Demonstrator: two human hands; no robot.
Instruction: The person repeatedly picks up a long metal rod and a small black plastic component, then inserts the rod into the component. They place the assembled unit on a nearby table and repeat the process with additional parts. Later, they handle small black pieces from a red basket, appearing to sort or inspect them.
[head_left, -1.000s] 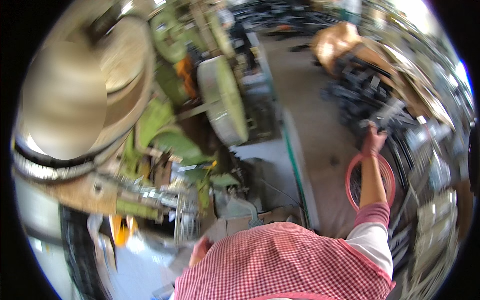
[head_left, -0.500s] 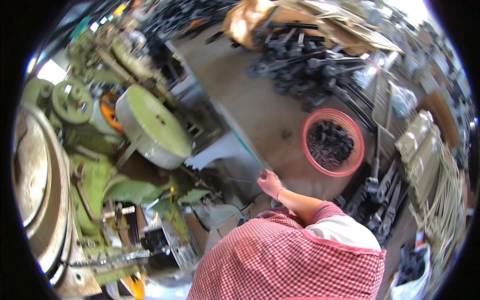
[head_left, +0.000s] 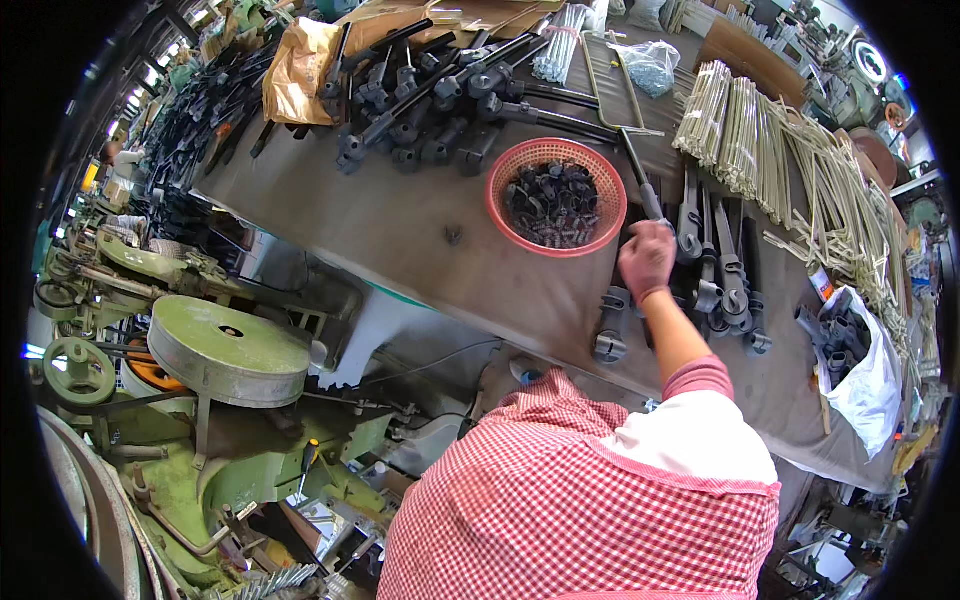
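My right hand (head_left: 648, 258) reaches out over the table, just right of a red plastic basket (head_left: 497, 205). Its fingers are curled closed at the near end of a black rod (head_left: 640, 175); whether they grip the rod or something smaller is hidden. Small black parts (head_left: 553, 200) and several springs or screws partly fill the basket. Beside the hand lie several grey-black jointed metal bars (head_left: 732, 280), with another bar's clamp-like end (head_left: 609, 335) below it. My left hand does not show.
Black rod assemblies (head_left: 440, 110) are heaped at the far side by brown paper (head_left: 300, 70). Bundled pale rods (head_left: 745, 130) lie at right, near a white bag of dark parts (head_left: 865, 375). A small dark piece (head_left: 453, 235) sits on the brown table (head_left: 380, 225). Green machinery (head_left: 235, 335) stands left.
My right hand has moved from the table's near edge to the right, past the basket, to the black rod. The view has swung right, so the table shows more fully.
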